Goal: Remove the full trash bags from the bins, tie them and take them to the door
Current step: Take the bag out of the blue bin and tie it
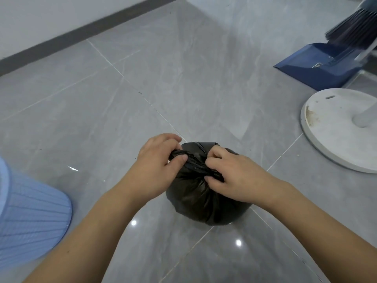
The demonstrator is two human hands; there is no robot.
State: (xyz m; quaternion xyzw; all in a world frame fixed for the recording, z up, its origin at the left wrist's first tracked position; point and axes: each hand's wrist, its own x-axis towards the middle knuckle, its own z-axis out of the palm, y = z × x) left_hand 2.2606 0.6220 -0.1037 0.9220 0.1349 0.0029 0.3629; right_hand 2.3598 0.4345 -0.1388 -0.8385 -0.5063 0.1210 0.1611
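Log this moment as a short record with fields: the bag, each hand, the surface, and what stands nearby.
bag: black trash bag, full and rounded, sitting on the floor
bag top: gathered into twisted strands between the hands, knot not plainly finished
left hand: fingers curled, pinching one strand
right hand: fingers curled round the other strand
surface: grey tiled floor
nearby left: light blue ribbed bin
nearby right: white round stand base, blue dustpan, broom
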